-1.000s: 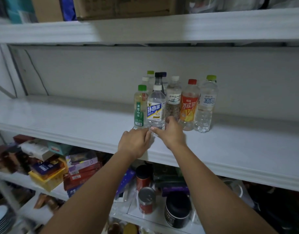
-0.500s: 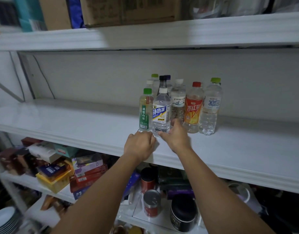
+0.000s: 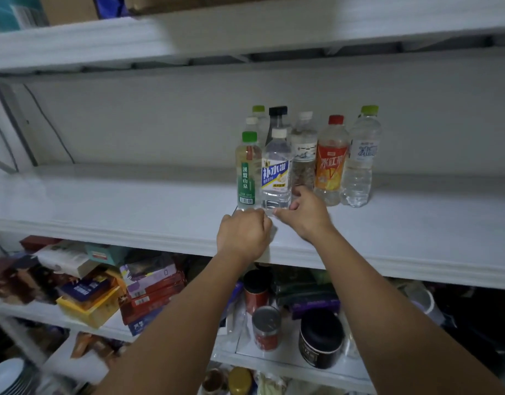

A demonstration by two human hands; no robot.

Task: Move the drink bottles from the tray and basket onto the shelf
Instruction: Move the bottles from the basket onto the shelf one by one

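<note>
White shelf [image 3: 117, 201], head view: we find the drink bottles [image 3: 329, 166] standing upright in a tight cluster on it. Our right hand [image 3: 305, 216] pinches the base of the blue-label bottle [image 3: 275, 175], thumb in front, forefinger at its side. Our left hand [image 3: 244, 236] is curled just before the green-label bottle [image 3: 247, 172]; whether it grasps anything we cannot tell

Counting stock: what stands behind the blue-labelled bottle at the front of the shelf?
A black-capped bottle directly behind, with a white-capped bottle and a pale-green-capped bottle further left. Only caps and necks show; the blue-labelled bottle and green-labelled bottle cover the rest.
</note>
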